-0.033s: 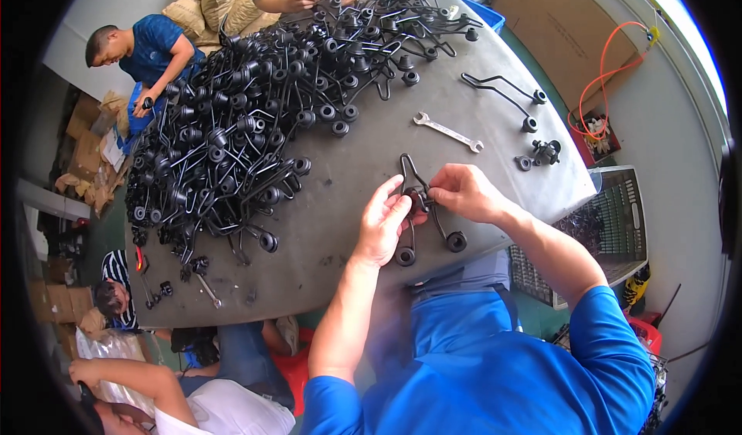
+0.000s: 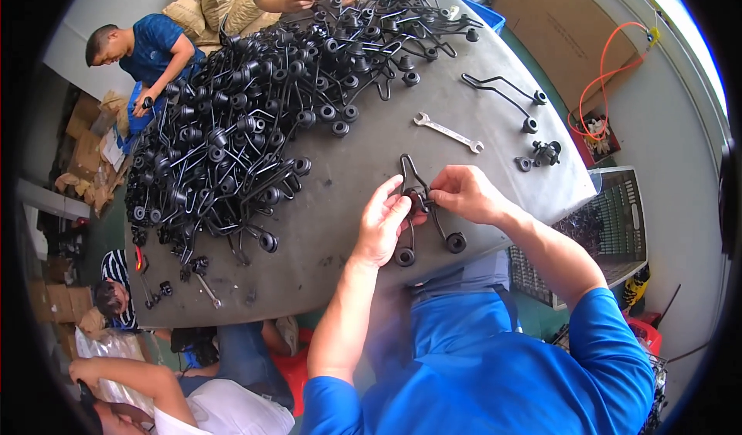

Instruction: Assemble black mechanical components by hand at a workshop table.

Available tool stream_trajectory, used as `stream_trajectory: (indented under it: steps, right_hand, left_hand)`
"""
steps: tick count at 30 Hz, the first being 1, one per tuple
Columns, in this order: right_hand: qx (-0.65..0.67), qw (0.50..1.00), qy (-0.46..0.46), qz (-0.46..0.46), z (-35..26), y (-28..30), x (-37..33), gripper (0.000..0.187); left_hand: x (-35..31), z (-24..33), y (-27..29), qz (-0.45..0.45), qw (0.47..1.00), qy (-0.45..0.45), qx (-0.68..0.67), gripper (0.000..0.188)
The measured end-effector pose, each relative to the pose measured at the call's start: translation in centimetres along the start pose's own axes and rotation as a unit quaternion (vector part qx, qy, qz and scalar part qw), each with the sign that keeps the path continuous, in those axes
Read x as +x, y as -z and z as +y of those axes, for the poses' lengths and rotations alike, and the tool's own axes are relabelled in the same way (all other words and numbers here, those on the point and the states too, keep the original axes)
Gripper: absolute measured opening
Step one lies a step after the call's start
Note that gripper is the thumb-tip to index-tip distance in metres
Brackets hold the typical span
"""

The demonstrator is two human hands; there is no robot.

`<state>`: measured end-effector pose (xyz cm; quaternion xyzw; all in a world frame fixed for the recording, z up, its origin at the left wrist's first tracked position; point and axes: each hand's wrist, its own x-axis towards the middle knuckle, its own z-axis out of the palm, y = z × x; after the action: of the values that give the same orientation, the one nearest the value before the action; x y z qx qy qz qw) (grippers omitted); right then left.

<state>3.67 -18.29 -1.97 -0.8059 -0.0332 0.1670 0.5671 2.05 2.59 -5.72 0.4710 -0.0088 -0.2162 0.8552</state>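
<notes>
Over the near edge of the table I hold a black bent-wire bracket (image 2: 407,166), its narrow loop pointing away from me and a round black end piece on each of its two legs. My left hand (image 2: 382,225) is closed round the middle of the bracket, thumb and fingers about a small dark fitting (image 2: 420,199) there. From the right, my right hand (image 2: 468,195) pinches at that same fitting; the fingertips partly hide it. A silver open-ended wrench (image 2: 448,133) lies just beyond my hands.
A large heap of similar black brackets (image 2: 232,126) covers the table's (image 2: 340,211) far left. One bracket (image 2: 502,87) and a black clamp (image 2: 547,152) lie at right. Another wrench (image 2: 207,290) lies at near left. A plastic crate (image 2: 618,226) stands at right. Several people sit around.
</notes>
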Motion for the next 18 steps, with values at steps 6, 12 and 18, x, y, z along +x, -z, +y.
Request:
stream_trajectory:
  steps: [6, 12, 18]
  right_hand:
    - [-0.038, 0.999, -0.028, 0.017, -0.9, 0.2, -0.4, 0.024]
    - [-0.062, 0.997, -0.028, 0.031, -1.8, 0.1, -1.0, 0.025]
    - [-0.031, 0.999, -0.016, 0.038, -2.2, -1.5, -2.8, 0.025]
  left_hand:
    - [0.3, 0.4, -0.1, 0.001, 0.999, -0.003, 0.048, 0.05]
    - [0.4, 1.4, -2.0, 0.085, 0.987, 0.018, 0.133, 0.058]
    - [0.6, 1.0, -2.2, 0.128, 0.95, -0.023, 0.282, 0.049]
